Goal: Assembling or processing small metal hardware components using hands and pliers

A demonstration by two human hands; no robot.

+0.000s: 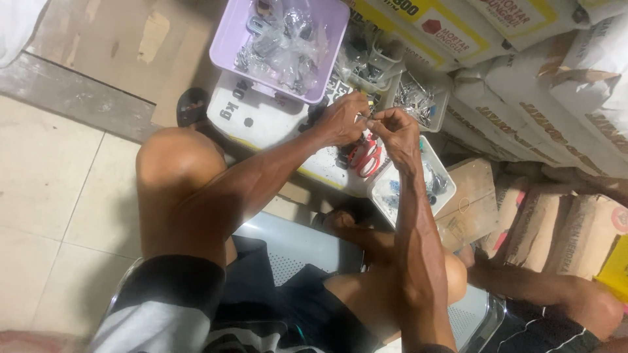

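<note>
**Both hands pinch one small metal piece above the white sack**

The left hand (pixel 340 119) is closed, thumb and forefinger nipped on a small metal piece (pixel 364 120) that is too tiny and blurred to identify. The right hand (pixel 394 133) meets it from three o'clock, its fingertips also pinched shut on the same piece, so the two hands touch at the fingertips just above the centre of the view.

Going from left to right: at nine o'clock lies pale tiled floor (pixel 46 196), with a bare knee (pixel 171 160) beside it. A dark sandal (pixel 192 104) lies at about ten o'clock, touching the edge of a white sack (pixel 261 117) that serves as a work surface. On that sack, at eleven to twelve o'clock, stands a lilac plastic basket (pixel 229 46) filled with metal fittings in clear bags. Just right of it is a clear tub (pixel 376 68) of dark parts, and then a small tray (pixel 418 98) of shiny metal bits at one o'clock. Directly below the hands lie red-handled scissors (pixel 366 157), partly over a white tray (pixel 386 189) holding dark and blue small parts. From one to four o'clock, stacked paper sacks (pixel 556 131) fill the right side. Another person's bare leg (pixel 543 287) lies at four o'clock.
</note>
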